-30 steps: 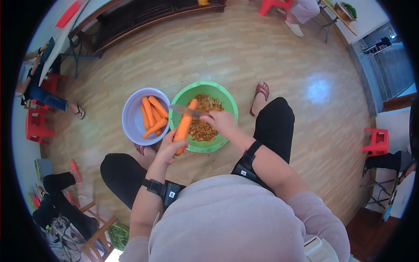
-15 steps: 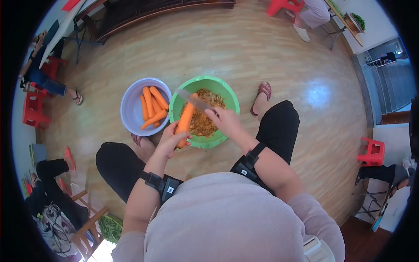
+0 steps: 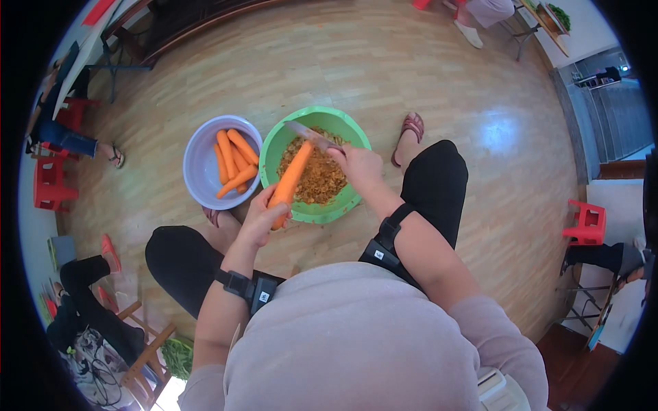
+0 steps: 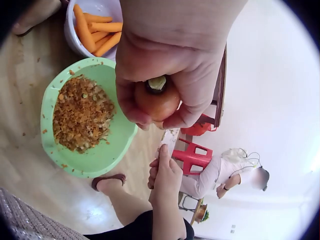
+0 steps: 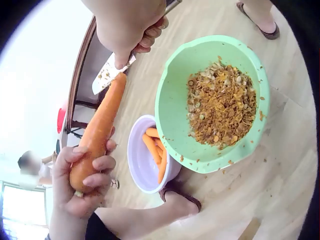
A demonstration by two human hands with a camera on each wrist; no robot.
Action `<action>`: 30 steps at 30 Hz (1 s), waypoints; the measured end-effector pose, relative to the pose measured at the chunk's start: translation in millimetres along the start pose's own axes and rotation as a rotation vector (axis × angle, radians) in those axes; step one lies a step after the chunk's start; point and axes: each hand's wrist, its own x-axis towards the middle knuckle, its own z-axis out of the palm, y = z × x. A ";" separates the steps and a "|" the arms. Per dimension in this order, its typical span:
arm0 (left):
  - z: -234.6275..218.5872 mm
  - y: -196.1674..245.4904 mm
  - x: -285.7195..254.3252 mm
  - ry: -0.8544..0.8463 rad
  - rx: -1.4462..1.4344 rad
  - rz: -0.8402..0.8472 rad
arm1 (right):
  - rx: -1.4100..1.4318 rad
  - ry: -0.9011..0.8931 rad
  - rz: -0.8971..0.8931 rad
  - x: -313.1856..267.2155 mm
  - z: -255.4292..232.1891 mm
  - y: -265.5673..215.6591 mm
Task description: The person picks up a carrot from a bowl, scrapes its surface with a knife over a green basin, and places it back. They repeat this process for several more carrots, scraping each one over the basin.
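My left hand [image 3: 259, 218] grips a large peeled-looking carrot [image 3: 291, 179] by its thick end, its narrow tip slanting up and away over the green basin [image 3: 273, 147]. In the left wrist view the carrot's cut stem end [image 4: 157, 84] shows between thumb and fingers. My right hand [image 3: 361, 168] holds a knife [image 3: 308, 135] by the handle. Its blade lies across the carrot's tip, and bits of peel stick to it in the right wrist view. Brown-orange peelings and slices [image 5: 222, 107] cover the bottom of the basin.
A pale purple basin [image 3: 199, 183] with several orange carrots [image 3: 236, 161] stands touching the green one at left. My sandalled feet flank the basins on the wood floor [image 3: 329, 75]. Red stools [image 3: 586, 222] and other seated people are around the room's edges.
The knife blade has shifted from across the carrot's upper part to its tip, turning slightly. The left hand keeps its hold on the carrot. The head view has moved a little.
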 end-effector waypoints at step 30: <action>-2.1 -2.8 1.5 0.118 0.041 0.026 | 0.183 -0.115 -0.028 -13.8 0.4 -2.7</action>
